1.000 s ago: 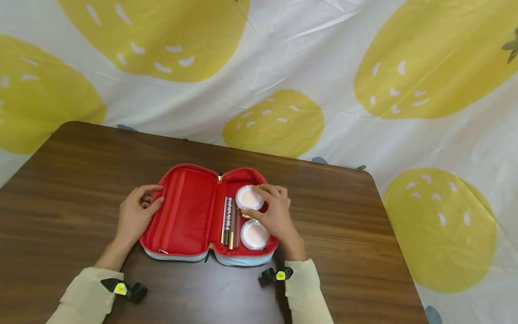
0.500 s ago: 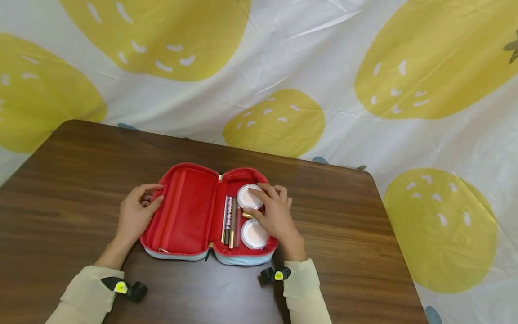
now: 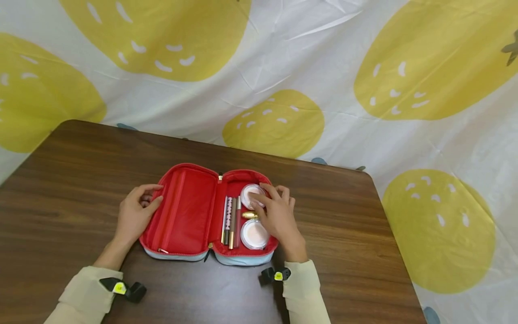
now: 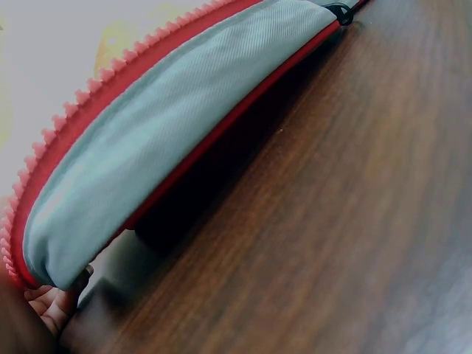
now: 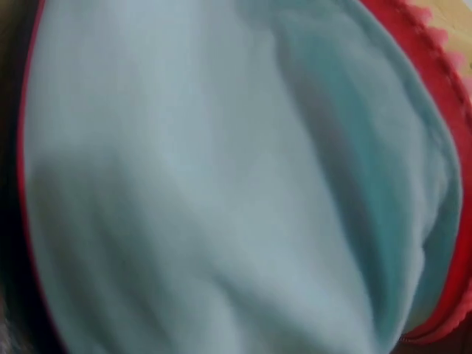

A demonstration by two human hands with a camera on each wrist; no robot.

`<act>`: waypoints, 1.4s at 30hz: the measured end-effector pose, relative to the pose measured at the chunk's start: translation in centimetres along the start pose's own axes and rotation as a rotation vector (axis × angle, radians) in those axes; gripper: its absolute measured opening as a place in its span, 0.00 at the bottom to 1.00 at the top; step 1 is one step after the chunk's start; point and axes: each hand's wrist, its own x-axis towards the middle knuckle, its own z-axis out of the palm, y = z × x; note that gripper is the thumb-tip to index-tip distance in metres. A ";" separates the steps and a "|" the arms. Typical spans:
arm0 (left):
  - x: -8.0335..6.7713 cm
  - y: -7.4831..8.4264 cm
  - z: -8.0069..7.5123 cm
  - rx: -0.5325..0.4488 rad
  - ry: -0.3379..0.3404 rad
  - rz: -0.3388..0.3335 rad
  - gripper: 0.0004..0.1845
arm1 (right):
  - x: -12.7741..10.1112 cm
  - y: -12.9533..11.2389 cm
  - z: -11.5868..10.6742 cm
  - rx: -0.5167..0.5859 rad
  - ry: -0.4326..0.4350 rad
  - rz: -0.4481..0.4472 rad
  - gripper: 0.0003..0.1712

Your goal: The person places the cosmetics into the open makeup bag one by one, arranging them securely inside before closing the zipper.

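Note:
A makeup bag (image 3: 184,216) with red lining and a pale blue outside lies unzipped and spread flat. My left hand (image 3: 135,211) grips its left edge, thumb on the inner side; in the left wrist view, fingers (image 4: 55,306) reach under the pale blue side wall. My right hand (image 3: 279,211) reaches over the right rim, thumb and index finger on the upper round powder compact (image 3: 247,195). Below it lie a small gold item (image 3: 249,215) and a second powder compact (image 3: 254,235). In the right wrist view the bag's side wall (image 5: 206,162) hides the fingers.
Several slim makeup pencils and tubes (image 3: 231,222) lie side by side near the bag's fold. The brown wooden table (image 3: 344,234) carries the bag. Behind it hangs a white curtain (image 3: 194,103) with yellow fruit prints.
The upper powder compact has shifted slightly right with my right hand, uncovering more of the gold item and the tube beside it. My left hand keeps its place.

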 end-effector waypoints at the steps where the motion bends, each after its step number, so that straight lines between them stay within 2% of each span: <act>1: 0.0 0.0 0.0 0.000 -0.001 0.000 0.13 | 0.0 0.0 0.0 0.002 -0.001 -0.003 0.19; 13: 0.0 0.1 0.1 0.002 0.005 0.007 0.13 | 0.0 -0.7 -0.3 0.029 -0.018 -0.104 0.20; 22: 0.1 0.2 0.1 0.004 0.003 0.007 0.13 | 0.1 -1.1 -0.3 -0.069 0.016 -0.096 0.18; 28: 0.1 0.2 0.2 0.006 0.004 0.001 0.13 | 0.1 -1.0 -0.4 -0.076 0.017 -0.086 0.17; 37: 0.3 0.2 0.3 0.007 -0.006 0.009 0.14 | 0.2 -0.7 -0.1 -0.175 0.063 -0.030 0.15; 42: 0.3 0.1 0.4 0.002 -0.006 0.006 0.14 | 0.0 -0.4 0.1 -0.139 0.062 -0.026 0.15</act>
